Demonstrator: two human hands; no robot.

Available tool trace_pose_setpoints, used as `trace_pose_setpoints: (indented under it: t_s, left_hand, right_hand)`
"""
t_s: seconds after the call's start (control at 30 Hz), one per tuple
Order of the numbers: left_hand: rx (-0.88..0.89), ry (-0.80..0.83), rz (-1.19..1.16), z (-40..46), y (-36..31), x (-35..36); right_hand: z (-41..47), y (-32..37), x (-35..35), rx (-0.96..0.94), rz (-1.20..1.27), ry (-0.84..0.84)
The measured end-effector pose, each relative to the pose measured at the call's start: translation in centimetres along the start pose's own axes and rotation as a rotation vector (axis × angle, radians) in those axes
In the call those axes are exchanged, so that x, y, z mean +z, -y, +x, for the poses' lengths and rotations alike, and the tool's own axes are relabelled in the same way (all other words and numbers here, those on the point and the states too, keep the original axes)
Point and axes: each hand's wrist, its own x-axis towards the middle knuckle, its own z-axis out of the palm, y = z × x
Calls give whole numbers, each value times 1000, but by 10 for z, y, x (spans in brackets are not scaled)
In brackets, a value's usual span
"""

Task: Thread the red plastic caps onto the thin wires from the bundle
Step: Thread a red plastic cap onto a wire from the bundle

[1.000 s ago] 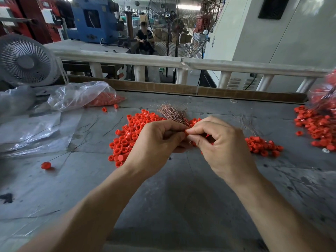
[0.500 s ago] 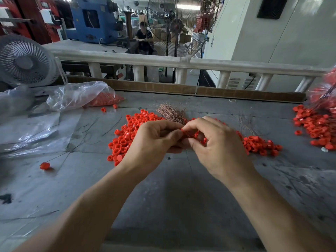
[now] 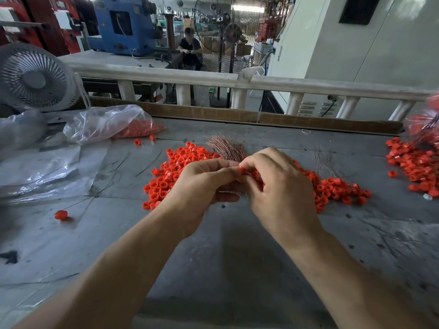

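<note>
Fingers of left hand (image 3: 202,184) grip coppery wire bundle (image 3: 225,148); right hand (image 3: 280,186) pinches ridged red cap (image 3: 242,170).

Hands (image 3: 240,184) on wire bundle (image 3: 225,148)

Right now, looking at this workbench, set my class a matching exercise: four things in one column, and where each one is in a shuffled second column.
Things
1. wire bundle
2. clear plastic bag
3. white fan
4. lone red cap

Places
A. far left, behind the table
B. gripped in the left hand, fanning out above it
C. near left of the table, on a single wire
D. back left of the table, red caps inside

Pairs: 1-B, 2-D, 3-A, 4-C
</note>
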Motion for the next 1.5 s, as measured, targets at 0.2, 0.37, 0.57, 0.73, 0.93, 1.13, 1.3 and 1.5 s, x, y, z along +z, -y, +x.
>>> trace_pose_setpoints:
  t_s: [0.2,0.37,0.57,0.73,0.93,1.13,1.3,1.5]
  left_hand:
    - [-21,12,-35,-2,-3,2]
    - [-22,19,-21,-2,-3,2]
    - [-13,46,0,-2,-2,2]
    - [12,37,-11,-2,-3,1]
    - [34,36,-27,0,-1,-1]
    - [29,25,-53,0,-1,-2]
    - [39,4,-62,1,-1,-1]
    - [83,-12,-85,2,1,-3]
  right_hand:
    - [0,-3,-1,10,61,-21]
    - [0,-6,1,0,108,-40]
    - [2,-6,-1,-37,121,-70]
    - [4,-5,-3,-38,100,-58]
    - [2,-6,-3,-45,122,-32]
    - [2,-7,-2,-20,175,-10]
    - [2,-6,-2,-41,171,-34]
    - [1,-4,-3,-64,214,-5]
